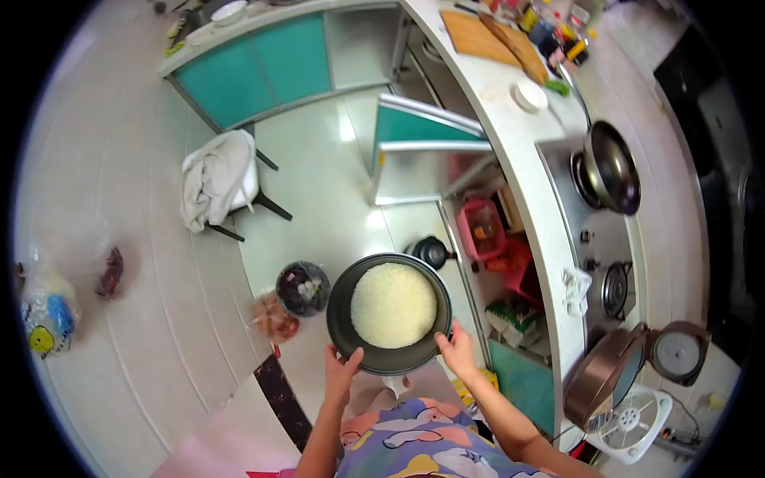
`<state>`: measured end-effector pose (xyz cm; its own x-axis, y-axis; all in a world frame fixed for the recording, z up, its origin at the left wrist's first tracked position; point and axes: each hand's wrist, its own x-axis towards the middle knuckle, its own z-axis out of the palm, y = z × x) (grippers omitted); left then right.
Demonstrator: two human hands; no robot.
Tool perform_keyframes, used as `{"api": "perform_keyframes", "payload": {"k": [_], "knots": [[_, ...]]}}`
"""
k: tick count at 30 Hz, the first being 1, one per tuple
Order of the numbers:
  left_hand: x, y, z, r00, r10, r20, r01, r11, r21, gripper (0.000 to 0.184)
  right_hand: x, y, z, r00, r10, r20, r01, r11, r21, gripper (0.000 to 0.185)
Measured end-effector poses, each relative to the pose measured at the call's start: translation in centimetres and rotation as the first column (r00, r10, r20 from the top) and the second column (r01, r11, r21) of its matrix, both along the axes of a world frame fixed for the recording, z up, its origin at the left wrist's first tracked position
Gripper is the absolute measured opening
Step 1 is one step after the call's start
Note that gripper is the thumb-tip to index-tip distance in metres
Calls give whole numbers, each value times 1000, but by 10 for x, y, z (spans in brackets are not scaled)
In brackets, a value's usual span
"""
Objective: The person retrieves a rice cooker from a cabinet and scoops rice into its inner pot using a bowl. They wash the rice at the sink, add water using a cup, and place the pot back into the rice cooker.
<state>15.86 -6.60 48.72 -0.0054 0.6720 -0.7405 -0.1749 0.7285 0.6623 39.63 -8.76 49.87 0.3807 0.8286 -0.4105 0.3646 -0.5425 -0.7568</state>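
Observation:
A dark round rice cooker pot (341, 319) is held out in front of my body, above the floor. White rice grains (394, 306) cover its bottom; whether water is in it I cannot tell. My left hand (341, 368) grips the rim at the near left, thumb on the inner side. On the near right, my right hand (457, 350) clasps the rim the same way. To the right, the brown rice cooker (610, 378) stands on the counter with its lid (677, 353) swung up.
A white counter (522, 171) curves along the right, with a stove, a wok (613, 167) and a white bowl (531, 95). Cabinet doors (430, 151) stick out over the floor. A chair (223, 179) with cloth, a bin (303, 288) and a black pot (431, 252) stand ahead.

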Motion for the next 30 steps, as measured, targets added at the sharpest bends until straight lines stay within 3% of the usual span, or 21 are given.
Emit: {"api": "perform_keyframes", "payload": {"k": [2, 4, 8, 11, 15, 16, 19, 20, 24, 28, 30], "knots": [[-26, 37, 18, 973, 64, 223, -46, 995, -88, 51, -22, 37, 10, 998, 8, -68, -7, 1000, 4, 36], [-52, 62, 15, 862, 165, 479, -89, 980, -176, 54, -44, 69, 12, 993, 22, -120, -15, 998, 61, 37], [-67, 115, 27, 866, 127, 484, -182, 981, 69, 60, -65, 138, 43, 968, 2, -251, 12, 998, 54, 37], [-65, 168, 50, 878, 84, 471, -186, 967, 175, 62, -58, 185, 40, 971, 36, -237, -22, 998, 62, 37], [-56, 231, 59, 886, 148, 439, -238, 958, 159, 65, -47, 262, 59, 980, 136, -146, -129, 990, 57, 35], [-55, 244, 63, 862, 202, 465, -298, 944, 141, 67, -46, 284, 72, 972, 161, -169, -157, 987, 33, 34], [-58, 280, 72, 821, 147, 551, -329, 912, 246, 68, -50, 337, 90, 915, 146, -375, -98, 985, 144, 33], [-59, 293, 84, 846, 151, 512, -311, 919, 242, 69, -47, 351, 65, 929, 210, -305, -145, 964, 222, 34], [-76, 349, 88, 871, 190, 453, -347, 891, 294, 73, -64, 429, 101, 881, 230, -414, -176, 971, 163, 38], [-103, 421, 77, 928, 119, 352, -263, 879, 397, 83, -84, 511, 102, 877, 285, -386, -187, 944, 273, 42], [-119, 463, 71, 931, 74, 357, -229, 881, 414, 85, -96, 552, 107, 879, 277, -387, -194, 951, 241, 43]]}}
